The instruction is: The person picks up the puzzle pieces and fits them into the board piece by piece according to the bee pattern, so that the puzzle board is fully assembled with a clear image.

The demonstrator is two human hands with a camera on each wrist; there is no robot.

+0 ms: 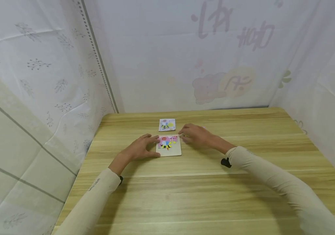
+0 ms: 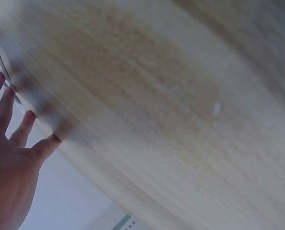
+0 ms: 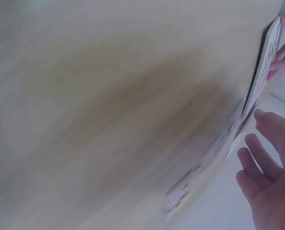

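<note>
Patterned cloth backs the bench bearing a part-filled puzzle board; the left hand, spread, touches its left edge; the right hand, loosely bent, seemingly unladen, nears its far-right corner; steadying seems underway; next probably means filling its bare side.

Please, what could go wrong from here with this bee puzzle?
The left hand rests at the left edge of the board, so a push might shift the pieces there. The board's lower right is bare, so pieces may slide that way. The right hand, near the upper right corner, could perhaps bump the card beyond.
</note>
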